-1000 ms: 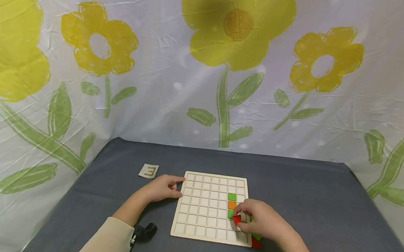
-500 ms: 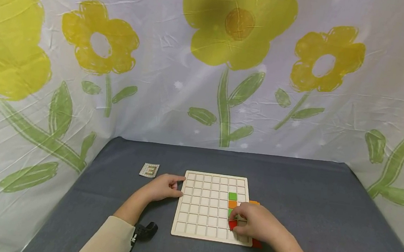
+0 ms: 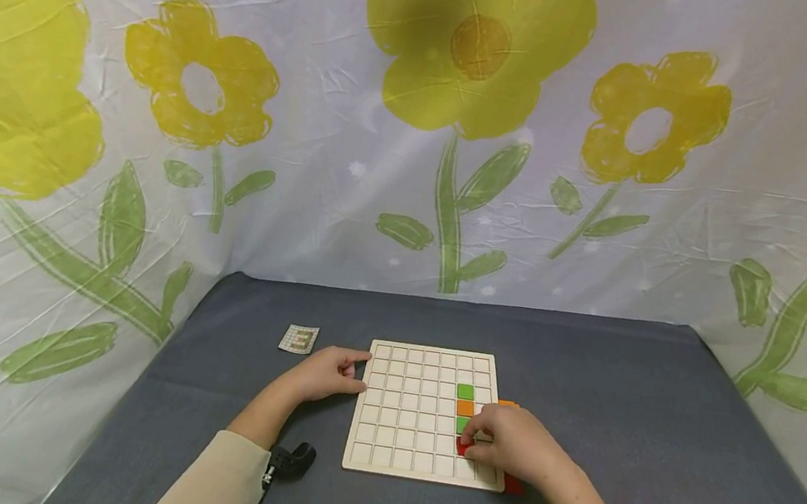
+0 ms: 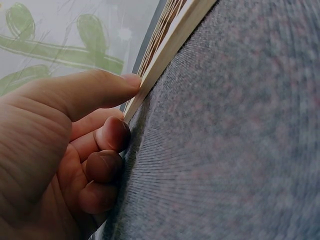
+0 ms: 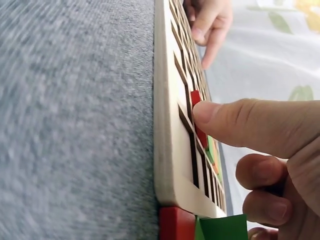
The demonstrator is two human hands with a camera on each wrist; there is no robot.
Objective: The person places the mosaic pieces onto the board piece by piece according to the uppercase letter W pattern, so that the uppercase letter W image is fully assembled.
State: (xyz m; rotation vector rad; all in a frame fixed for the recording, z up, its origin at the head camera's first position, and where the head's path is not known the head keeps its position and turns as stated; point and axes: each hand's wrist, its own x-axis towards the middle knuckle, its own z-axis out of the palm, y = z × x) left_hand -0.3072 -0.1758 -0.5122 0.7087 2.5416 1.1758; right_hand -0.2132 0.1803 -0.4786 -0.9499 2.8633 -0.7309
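A wooden grid board (image 3: pixel 398 419) lies on the dark cloth. In the head view, one column to its right holds a green tile (image 3: pixel 465 392), an orange tile (image 3: pixel 465 408) and another green tile (image 3: pixel 463 425). Just below them, my right hand (image 3: pixel 519 444) holds a red tile (image 3: pixel 463 447) between thumb and fingers, at a grid cell. In the right wrist view the thumb presses on this red tile (image 5: pixel 195 97), which looks slightly tilted. My left hand (image 3: pixel 323 375) touches the board's left edge with thumb and index finger; its other fingers are curled in the left wrist view.
Loose tiles lie by the board's right side, partly hidden by my right hand: an orange one (image 3: pixel 508 403), a red one (image 5: pixel 175 223) and a green one (image 5: pixel 225 227). A small patterned card (image 3: pixel 299 339) lies left of the board. Flowered fabric (image 3: pixel 305 189) rises behind the table.
My right hand has carried the red tile left and slightly nearer, from beside the lower green tile to the cell below it. The left hand stays at the board's edge.
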